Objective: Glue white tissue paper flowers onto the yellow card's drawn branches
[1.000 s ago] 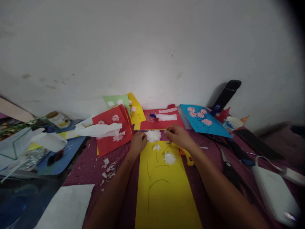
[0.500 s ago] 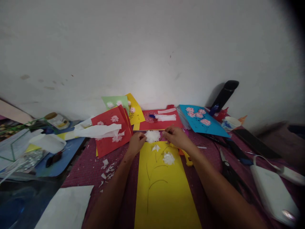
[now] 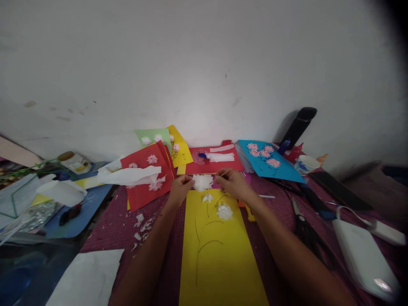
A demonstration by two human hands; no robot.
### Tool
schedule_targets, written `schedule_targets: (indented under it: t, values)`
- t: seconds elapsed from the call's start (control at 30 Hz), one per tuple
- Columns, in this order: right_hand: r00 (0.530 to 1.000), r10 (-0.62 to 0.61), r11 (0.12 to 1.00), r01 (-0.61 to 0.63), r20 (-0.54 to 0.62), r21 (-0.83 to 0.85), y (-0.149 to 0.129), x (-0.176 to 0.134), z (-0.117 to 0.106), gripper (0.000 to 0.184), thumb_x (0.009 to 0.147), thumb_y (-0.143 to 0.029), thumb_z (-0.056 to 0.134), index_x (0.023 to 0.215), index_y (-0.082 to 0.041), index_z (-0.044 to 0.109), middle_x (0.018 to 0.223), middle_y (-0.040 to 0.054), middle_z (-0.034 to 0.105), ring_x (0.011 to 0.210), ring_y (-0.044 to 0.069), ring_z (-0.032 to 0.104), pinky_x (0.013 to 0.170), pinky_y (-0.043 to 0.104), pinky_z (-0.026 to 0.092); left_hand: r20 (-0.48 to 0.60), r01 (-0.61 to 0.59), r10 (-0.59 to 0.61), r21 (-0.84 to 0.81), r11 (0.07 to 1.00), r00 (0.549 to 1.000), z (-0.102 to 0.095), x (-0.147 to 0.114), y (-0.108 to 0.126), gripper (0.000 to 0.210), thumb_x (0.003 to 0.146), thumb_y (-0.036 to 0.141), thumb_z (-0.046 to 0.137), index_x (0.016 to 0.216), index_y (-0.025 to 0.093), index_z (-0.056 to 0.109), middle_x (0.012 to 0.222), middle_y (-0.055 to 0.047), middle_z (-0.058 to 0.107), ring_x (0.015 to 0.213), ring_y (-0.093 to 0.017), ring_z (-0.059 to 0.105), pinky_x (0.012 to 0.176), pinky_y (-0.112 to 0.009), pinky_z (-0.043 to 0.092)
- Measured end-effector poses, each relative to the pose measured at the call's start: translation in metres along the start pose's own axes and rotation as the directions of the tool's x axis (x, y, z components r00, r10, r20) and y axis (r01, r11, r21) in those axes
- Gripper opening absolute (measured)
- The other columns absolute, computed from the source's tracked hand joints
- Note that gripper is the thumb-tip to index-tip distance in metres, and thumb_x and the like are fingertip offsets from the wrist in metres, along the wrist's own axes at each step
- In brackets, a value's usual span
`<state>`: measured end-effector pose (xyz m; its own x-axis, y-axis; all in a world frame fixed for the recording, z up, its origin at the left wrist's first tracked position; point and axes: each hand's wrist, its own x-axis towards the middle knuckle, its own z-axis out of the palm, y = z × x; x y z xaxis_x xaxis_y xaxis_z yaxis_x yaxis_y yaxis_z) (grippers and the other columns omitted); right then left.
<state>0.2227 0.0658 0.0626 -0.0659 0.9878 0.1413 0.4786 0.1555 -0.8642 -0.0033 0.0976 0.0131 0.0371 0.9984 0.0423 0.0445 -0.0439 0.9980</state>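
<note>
Between my two hands is a piece of crumpled white tissue paper [image 3: 203, 182], just beyond the top edge of a yellow sheet [image 3: 221, 259]. My left hand [image 3: 181, 189] pinches its left side with closed fingers. On the other side, my right hand [image 3: 233, 183] has its fingers closed by the tissue's right edge; a thin dark stick-like thing shows at these fingers, too small to name. Drawn stems run up the yellow sheet. A white tissue flower [image 3: 225, 211] and a small white tissue scrap [image 3: 208, 198] lie on its upper part.
Red cards [image 3: 148, 170] with paper flowers lean at the left, under a white tissue strip [image 3: 130, 175]. A blue card [image 3: 270, 159] is at the back right. Black scissors [image 3: 310, 233], a white power bank [image 3: 366, 255] and a paper cup [image 3: 306, 164] stand right.
The view has shifted slightly. Between my hands the white tissue looks a little flatter and wider; both hands stay in nearly the same place.
</note>
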Motion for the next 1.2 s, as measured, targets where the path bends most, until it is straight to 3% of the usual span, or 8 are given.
schedule_targets:
  t: [0.07,0.2,0.4,0.77,1.07,1.2]
  values:
    - [1.000,-0.012,0.999,0.011,0.003,0.054,-0.001,0.000,0.003,0.018,0.083,-0.033,0.054,0.082,-0.018,0.065,0.066,0.0004,0.066,0.051,0.013,0.058,0.047,0.021,0.041,0.023,-0.001,0.001,-0.008,1.000,1.000,0.000,-0.001,0.000,0.022,0.069,0.033,0.075,0.074,0.014,0.066,0.069,-0.001,0.065,0.062,-0.011,0.057,0.060,-0.023,0.044]
    - [1.000,-0.019,0.978,0.018,0.005,0.207,-0.012,-0.004,0.007,0.019,0.082,-0.034,0.055,0.085,-0.018,0.063,0.074,0.0023,0.068,0.052,0.012,0.059,0.047,0.021,0.043,0.096,0.100,-0.083,-0.184,0.978,0.992,0.005,-0.004,0.003,0.025,0.067,0.033,0.077,0.076,0.014,0.064,0.066,0.000,0.063,0.059,-0.010,0.057,0.058,-0.023,0.044]
    - [0.999,-0.034,0.960,0.034,-0.005,0.278,-0.024,-0.009,0.010,0.019,0.082,-0.035,0.056,0.086,-0.018,0.063,0.074,0.0027,0.068,0.053,0.011,0.059,0.048,0.020,0.043,0.130,0.135,-0.099,-0.307,0.942,0.987,0.012,-0.009,0.012,0.025,0.063,0.028,0.080,0.073,0.013,0.063,0.069,0.001,0.062,0.062,-0.008,0.057,0.064,-0.022,0.046]
    - [0.999,-0.045,0.930,0.050,-0.023,0.364,-0.019,-0.008,0.017,0.018,0.079,-0.033,0.061,0.084,-0.016,0.063,0.072,0.0012,0.066,0.048,0.009,0.056,0.043,0.019,0.041,0.167,0.140,-0.085,-0.352,0.925,0.982,0.013,-0.012,0.014,0.023,0.065,0.026,0.080,0.075,0.013,0.063,0.070,0.000,0.063,0.062,-0.008,0.058,0.063,-0.022,0.045]
    - [0.995,-0.033,0.929,0.064,-0.089,0.364,-0.013,-0.005,0.018,0.017,0.082,-0.033,0.059,0.081,-0.017,0.063,0.069,0.0012,0.067,0.047,0.010,0.057,0.044,0.020,0.042,0.210,0.144,-0.068,-0.371,0.917,0.975,0.015,-0.011,0.011,0.036,0.059,0.013,0.078,0.093,0.015,0.065,0.079,-0.002,0.069,0.068,-0.012,0.063,0.068,-0.026,0.048]
    - [0.991,-0.017,0.936,0.062,-0.130,0.346,-0.013,-0.006,0.021,0.021,0.084,-0.035,0.058,0.076,-0.017,0.062,0.067,0.0016,0.067,0.045,0.009,0.056,0.043,0.019,0.041,0.158,0.051,-0.003,-0.300,0.952,0.987,0.022,-0.014,0.011,0.033,0.062,0.019,0.080,0.089,0.017,0.061,0.078,0.001,0.066,0.068,-0.011,0.061,0.067,-0.023,0.046]
